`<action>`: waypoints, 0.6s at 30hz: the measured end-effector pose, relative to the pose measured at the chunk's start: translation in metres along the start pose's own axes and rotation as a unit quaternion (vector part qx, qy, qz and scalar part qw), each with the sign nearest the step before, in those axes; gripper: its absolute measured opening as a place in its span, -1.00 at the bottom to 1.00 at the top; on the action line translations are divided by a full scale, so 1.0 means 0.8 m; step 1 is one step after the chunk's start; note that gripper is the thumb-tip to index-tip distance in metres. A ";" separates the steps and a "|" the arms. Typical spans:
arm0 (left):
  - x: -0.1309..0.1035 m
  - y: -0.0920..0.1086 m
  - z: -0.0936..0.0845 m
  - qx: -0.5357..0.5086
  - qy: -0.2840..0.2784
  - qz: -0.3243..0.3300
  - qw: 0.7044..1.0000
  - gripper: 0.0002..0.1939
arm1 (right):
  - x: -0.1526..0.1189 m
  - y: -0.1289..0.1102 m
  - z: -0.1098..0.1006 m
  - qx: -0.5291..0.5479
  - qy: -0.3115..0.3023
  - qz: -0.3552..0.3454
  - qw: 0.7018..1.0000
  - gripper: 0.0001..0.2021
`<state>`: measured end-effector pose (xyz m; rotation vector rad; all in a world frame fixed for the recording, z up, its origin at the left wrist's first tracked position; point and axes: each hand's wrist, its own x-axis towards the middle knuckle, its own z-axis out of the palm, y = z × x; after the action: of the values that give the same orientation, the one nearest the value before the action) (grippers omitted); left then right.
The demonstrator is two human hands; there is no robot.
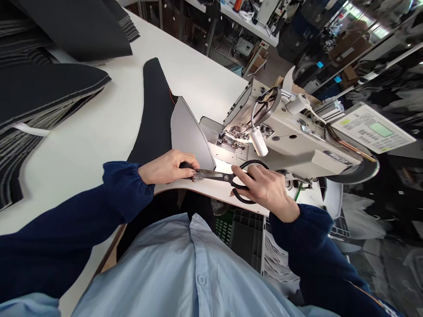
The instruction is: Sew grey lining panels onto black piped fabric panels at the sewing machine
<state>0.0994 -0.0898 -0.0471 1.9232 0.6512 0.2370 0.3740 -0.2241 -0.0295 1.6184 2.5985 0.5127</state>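
Black-handled scissors [226, 177] are in my right hand [266, 187], with fingers through the handle loops and the blades pointing left. My left hand [172, 167] pinches the edge of a dark fabric piece [153, 119], right at the blade tips. Whether the blades touch the fabric is hard to tell. A light grey panel [190, 127] lies against the dark piece, its lower corner just above the blades. An orange thread shows near the panel's top.
A sewing machine [291, 154] with a control panel [373, 128] stands to the right on the white table [122, 105]. Stacked dark fabric pieces [49, 90] lie at the left. Below the table edge is a green crate [224, 227].
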 end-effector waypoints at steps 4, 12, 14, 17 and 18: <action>0.000 -0.003 0.000 0.011 -0.011 0.001 1.000 -0.73 | 0.001 0.005 -0.001 -0.002 -0.013 -0.013 1.000 -0.56; 0.002 -0.013 0.004 0.008 -0.015 0.007 1.000 -0.74 | -0.003 0.010 -0.001 0.005 -0.004 -0.044 0.999 -0.56; 0.003 -0.013 0.004 0.009 -0.021 0.006 1.000 -0.74 | -0.005 0.010 -0.002 0.009 -0.012 -0.039 0.999 -0.56; 0.005 -0.013 0.004 0.013 -0.023 0.009 1.000 -0.73 | -0.009 0.010 -0.001 -0.004 -0.017 -0.034 0.999 -0.54; 0.005 -0.013 0.004 0.012 -0.021 0.010 1.000 -0.72 | -0.011 0.009 0.000 -0.006 -0.014 -0.038 0.999 -0.53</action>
<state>0.1010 -0.0871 -0.0584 1.9537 0.6092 0.2018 0.3842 -0.2286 -0.0284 1.5064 2.6194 0.4969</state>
